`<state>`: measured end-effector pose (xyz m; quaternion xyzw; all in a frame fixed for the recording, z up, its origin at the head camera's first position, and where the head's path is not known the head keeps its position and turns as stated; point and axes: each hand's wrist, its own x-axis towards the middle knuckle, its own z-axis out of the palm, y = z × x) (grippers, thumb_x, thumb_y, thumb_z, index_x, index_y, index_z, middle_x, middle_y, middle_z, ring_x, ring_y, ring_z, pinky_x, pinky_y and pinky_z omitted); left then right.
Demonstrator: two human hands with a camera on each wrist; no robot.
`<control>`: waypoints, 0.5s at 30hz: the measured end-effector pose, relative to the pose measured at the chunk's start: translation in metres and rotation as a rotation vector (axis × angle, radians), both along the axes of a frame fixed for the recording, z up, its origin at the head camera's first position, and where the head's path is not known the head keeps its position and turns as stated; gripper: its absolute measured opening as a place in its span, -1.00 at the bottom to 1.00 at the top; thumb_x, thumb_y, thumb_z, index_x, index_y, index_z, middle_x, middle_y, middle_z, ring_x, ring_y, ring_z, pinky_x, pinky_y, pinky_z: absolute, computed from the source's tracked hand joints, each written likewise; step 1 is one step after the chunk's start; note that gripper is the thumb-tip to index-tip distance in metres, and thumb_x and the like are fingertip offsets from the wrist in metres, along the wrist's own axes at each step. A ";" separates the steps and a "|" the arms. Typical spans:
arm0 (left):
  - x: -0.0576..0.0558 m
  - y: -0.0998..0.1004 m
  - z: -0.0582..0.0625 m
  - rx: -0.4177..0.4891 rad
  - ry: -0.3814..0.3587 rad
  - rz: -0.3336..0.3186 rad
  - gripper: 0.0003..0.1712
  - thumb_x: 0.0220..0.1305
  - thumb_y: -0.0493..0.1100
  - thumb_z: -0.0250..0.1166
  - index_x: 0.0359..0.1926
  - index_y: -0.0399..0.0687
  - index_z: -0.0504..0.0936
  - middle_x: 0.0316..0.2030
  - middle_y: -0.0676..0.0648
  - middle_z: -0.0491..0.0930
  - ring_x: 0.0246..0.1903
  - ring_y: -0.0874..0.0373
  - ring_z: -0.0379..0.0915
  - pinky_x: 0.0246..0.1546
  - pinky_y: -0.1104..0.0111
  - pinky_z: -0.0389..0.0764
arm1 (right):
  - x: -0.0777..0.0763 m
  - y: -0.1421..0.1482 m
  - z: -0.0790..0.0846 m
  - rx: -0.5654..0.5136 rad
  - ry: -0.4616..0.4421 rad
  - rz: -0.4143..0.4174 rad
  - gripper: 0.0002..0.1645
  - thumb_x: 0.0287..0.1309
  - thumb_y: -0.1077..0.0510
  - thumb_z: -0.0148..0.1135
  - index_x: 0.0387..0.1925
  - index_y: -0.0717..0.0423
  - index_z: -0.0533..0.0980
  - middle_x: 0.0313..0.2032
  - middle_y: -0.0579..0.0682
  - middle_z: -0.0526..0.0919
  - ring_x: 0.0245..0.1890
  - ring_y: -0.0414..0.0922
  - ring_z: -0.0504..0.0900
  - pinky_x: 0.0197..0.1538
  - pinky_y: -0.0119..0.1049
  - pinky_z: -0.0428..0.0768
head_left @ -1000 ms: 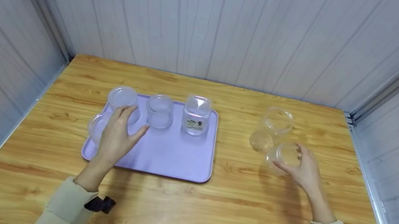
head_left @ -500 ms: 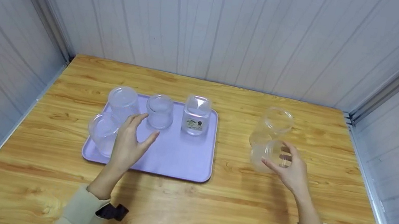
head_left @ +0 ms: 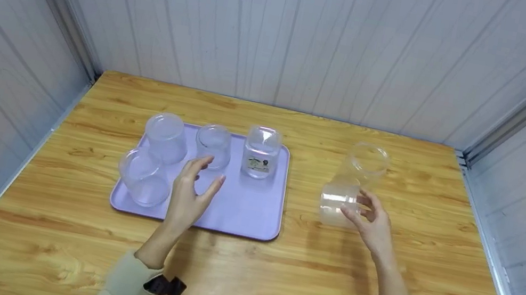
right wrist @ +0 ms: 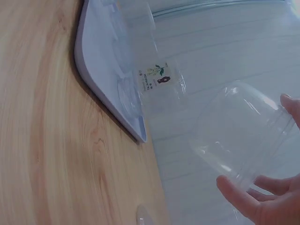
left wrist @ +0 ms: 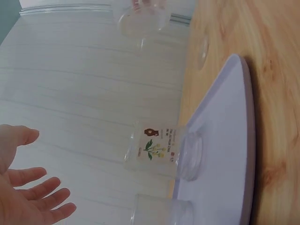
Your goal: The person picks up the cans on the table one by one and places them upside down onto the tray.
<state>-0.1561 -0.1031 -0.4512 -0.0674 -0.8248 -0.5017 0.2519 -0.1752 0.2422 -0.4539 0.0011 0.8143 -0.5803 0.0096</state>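
Observation:
My right hand point(head_left: 373, 230) grips a clear plastic jar point(head_left: 338, 204) near one end, fingers and thumb around it. The jar is tipped on its side above the table, its far end pointing left toward the tray. In the right wrist view the same jar point(right wrist: 241, 129) is see-through, without a label. My left hand point(head_left: 188, 202) hovers over the front of the lavender tray point(head_left: 245, 220), fingers apart and holding nothing. Just beyond it stands a round clear jar point(head_left: 213, 145). Two more clear jars point(head_left: 165, 136) stand at the tray's left side.
A squarish clear jar point(head_left: 261, 152) with a printed label stands at the tray's back right. Another clear jar point(head_left: 366, 163) stands on the wooden table point(head_left: 270, 289), behind the right hand. Pale panel walls point(head_left: 283, 32) close off the back and both sides.
My right hand has moved left with the jar, turning it onto its side. My left hand has moved right, away from the jars at the tray's left, which now show more fully.

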 end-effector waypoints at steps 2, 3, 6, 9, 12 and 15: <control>0.000 0.004 -0.002 0.026 0.000 -0.016 -0.56 0.10 -0.19 0.25 0.00 -0.31 0.46 -0.10 -0.20 0.46 -0.07 0.01 0.35 -0.14 0.18 0.42 | 0.001 -0.003 0.000 -0.048 -0.011 -0.010 -0.28 0.03 0.20 0.23 0.21 0.25 0.17 0.05 0.21 0.32 -0.05 0.01 0.37 -0.06 -0.34 0.39; -0.001 0.006 -0.003 0.034 -0.001 -0.026 -0.56 0.11 -0.19 0.24 0.01 -0.30 0.45 -0.09 -0.19 0.46 -0.05 0.02 0.35 -0.13 0.18 0.42 | 0.001 -0.005 0.000 -0.069 -0.019 -0.013 -0.30 0.04 0.22 0.21 0.21 0.25 0.17 0.05 0.21 0.33 -0.08 -0.01 0.39 -0.10 -0.37 0.40; -0.002 0.012 -0.006 0.068 -0.006 -0.062 -0.55 0.14 -0.20 0.21 0.04 -0.32 0.43 -0.04 -0.21 0.44 -0.01 0.01 0.33 -0.11 0.12 0.42 | 0.002 -0.010 -0.001 -0.128 -0.044 -0.029 -0.34 0.07 0.24 0.17 0.20 0.27 0.17 0.02 0.20 0.35 -0.16 -0.09 0.45 -0.20 -0.43 0.44; -0.003 0.018 -0.010 0.099 -0.015 -0.102 -0.54 0.17 -0.21 0.17 0.08 -0.32 0.39 0.01 -0.22 0.40 0.03 -0.01 0.29 -0.09 0.07 0.40 | 0.003 -0.015 -0.001 -0.200 -0.074 -0.029 -0.37 0.11 0.25 0.11 0.20 0.27 0.15 0.01 0.18 0.36 -0.18 -0.14 0.48 -0.22 -0.38 0.46; -0.003 0.025 -0.012 0.124 -0.015 -0.144 -0.53 0.21 -0.22 0.14 0.12 -0.32 0.36 0.03 -0.24 0.38 0.05 -0.04 0.27 -0.08 0.06 0.39 | 0.004 -0.019 -0.002 -0.284 -0.094 -0.023 -0.42 0.13 0.25 0.06 0.19 0.27 0.17 -0.03 0.13 0.40 -0.16 -0.13 0.49 -0.19 -0.29 0.47; -0.003 0.030 -0.013 0.135 -0.014 -0.176 -0.53 0.22 -0.23 0.11 0.14 -0.30 0.34 0.06 -0.24 0.36 0.07 -0.05 0.25 -0.07 0.08 0.40 | 0.004 -0.022 -0.003 -0.365 -0.107 -0.008 -0.46 0.15 0.25 0.03 0.16 0.28 0.19 -0.12 0.06 0.42 -0.16 -0.11 0.49 -0.19 -0.25 0.48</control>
